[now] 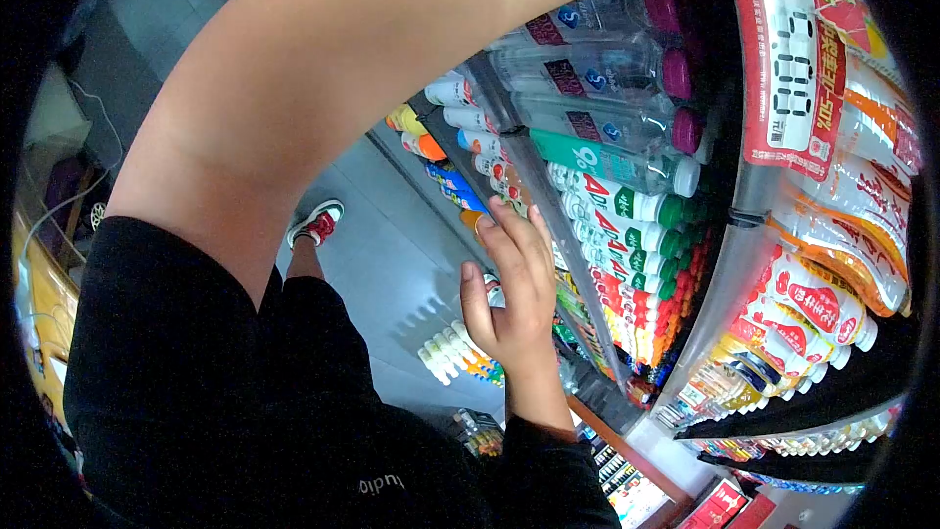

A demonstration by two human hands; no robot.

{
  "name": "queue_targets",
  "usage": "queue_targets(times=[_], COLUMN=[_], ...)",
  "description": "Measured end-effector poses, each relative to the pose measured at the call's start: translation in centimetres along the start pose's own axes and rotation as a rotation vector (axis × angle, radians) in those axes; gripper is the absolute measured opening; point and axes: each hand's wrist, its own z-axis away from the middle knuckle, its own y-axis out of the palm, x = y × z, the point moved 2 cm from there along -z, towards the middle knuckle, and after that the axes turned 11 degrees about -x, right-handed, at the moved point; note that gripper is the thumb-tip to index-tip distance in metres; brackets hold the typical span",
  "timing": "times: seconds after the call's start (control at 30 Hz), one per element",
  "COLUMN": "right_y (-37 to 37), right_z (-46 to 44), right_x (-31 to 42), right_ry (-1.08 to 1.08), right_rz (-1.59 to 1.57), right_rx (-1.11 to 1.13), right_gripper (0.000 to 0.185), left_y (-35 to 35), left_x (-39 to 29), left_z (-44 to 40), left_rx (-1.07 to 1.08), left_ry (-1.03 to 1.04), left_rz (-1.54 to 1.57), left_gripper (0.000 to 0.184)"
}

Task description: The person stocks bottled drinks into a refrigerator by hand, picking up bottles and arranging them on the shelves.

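Observation:
My right hand [519, 294] hangs in front of the drink shelves with its fingers apart and nothing in it. Its fingertips overlap a row of small bottles [499, 176] on a lower shelf; I cannot tell whether they touch. Close beside it stand white bottles with green caps [622, 201]. My left arm stretches across the top of the view over clear bottles with purple caps [607, 69]. It passes behind the shelf edge, and the left hand is out of sight.
A red price tag [791, 59] reading 5.00 is fixed to the shelf edge [729, 225]. Pouches [852, 206] and white-red bottles [808, 294] fill the shelf above. Several pale bottles [450, 348] stand low near the floor [362, 235]. A red-and-white shoe [318, 222] is below.

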Motion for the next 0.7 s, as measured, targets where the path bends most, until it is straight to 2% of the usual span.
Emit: queue_targets(times=[0.07, 0.13, 0.27, 0.37, 0.43, 0.47, 0.53, 0.63, 0.67, 0.7], right_y=[0.1, 0.1, 0.1, 0.0, 0.0, 0.0, 0.1, 0.2, 0.2, 0.2], right_z=[0.1, 0.1, 0.2, 0.3, 0.2, 0.2, 0.3, 0.5, 0.5, 0.6], right_x=[-0.1, -0.1, -0.3, -0.3, -0.3, -0.3, -0.3, -0.3, -0.3, -0.2], right_ry=[-0.003, -0.006, -0.008, -0.007, -0.003, -0.001, 0.004, -0.005, 0.001, 0.008], right_rz=[-0.002, -0.002, 0.001, 0.007, 0.010, 0.005, -0.001, -0.011, -0.020, -0.029], right_rx=[0.003, 0.008, 0.006, 0.006, 0.008, 0.012, 0.009, -0.009, 0.000, 0.007], right_gripper=[0.039, 0.039, 0.039, 0.039, 0.039, 0.039, 0.040, 0.041, 0.041, 0.042], left_y=[-0.1, -0.9, -1.9, -1.8, -2.2, -2.1, -2.0, -0.2, -0.6, -1.7], left_x=[-0.3, -1.0, -1.3, -1.7, -2.0, -2.1, -2.2, -2.3, -2.4, -2.9], left_z=[0.2, 0.7, 0.6, 0.1, -0.3, -0.2, 0.0, 0.1, 0.1, -0.3], left_rx=[-0.069, -0.011, 0.101, 0.000, -0.169, -0.168, -0.082, -0.067, 0.013, 0.245], left_ry=[0.041, -0.032, -0.038, -0.067, 0.034, 0.037, 0.073, 0.101, 0.121, 0.118], left_rz=[-0.037, 0.015, 0.054, 0.141, 0.126, 0.128, 0.078, 0.027, -0.008, -0.067], left_gripper=[0.041, 0.041, 0.041, 0.040, 0.040, 0.040, 0.042, 0.045, 0.046, 0.045])
